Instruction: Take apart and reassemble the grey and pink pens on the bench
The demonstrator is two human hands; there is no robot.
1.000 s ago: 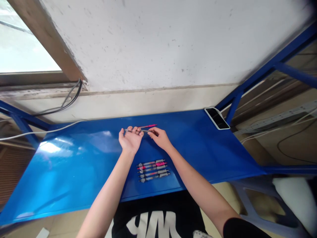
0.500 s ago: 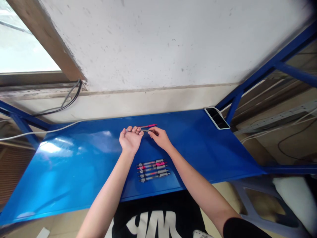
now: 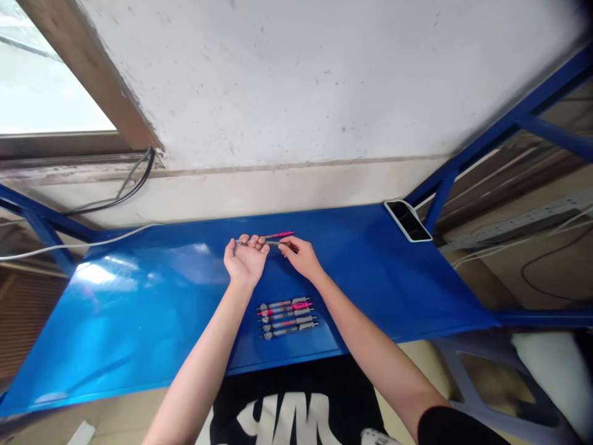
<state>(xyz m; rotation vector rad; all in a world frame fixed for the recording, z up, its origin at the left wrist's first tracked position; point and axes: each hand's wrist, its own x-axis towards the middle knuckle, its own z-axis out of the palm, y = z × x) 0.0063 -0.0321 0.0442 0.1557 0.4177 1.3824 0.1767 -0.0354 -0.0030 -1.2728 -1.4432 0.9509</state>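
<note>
My left fingers (image 3: 250, 242) curl closed over one end of a slim grey pen (image 3: 259, 243), and my right fingers (image 3: 288, 246) are pressed together in a pinch on its other end; the pen lies crosswise between my two hands, held just above the tabletop, though my fingers hide part of it, so I can't tell exactly how it's gripped. It should feel light and stiff; its narrow, smooth barrel could turn or slip, so I'd judge the firmest hold to be around the middle, between fingertips and thumb, with a gentle squeeze and no levering on the thin clip. Just beyond it lies a pink pen (image 3: 279, 235), close to my fingers but apparently not held; it looks just as light, and it could roll on the glossy surface. Nearer my body, a neat row of pens (image 3: 287, 318) lies side by side, some with pink parts; around them spreads the shiny blue tabletop (image 3: 139, 321); off to the right, a phone (image 3: 407, 221) sits at its far corner; beyond that rises the scuffed white wall (image 3: 301, 80).
</note>
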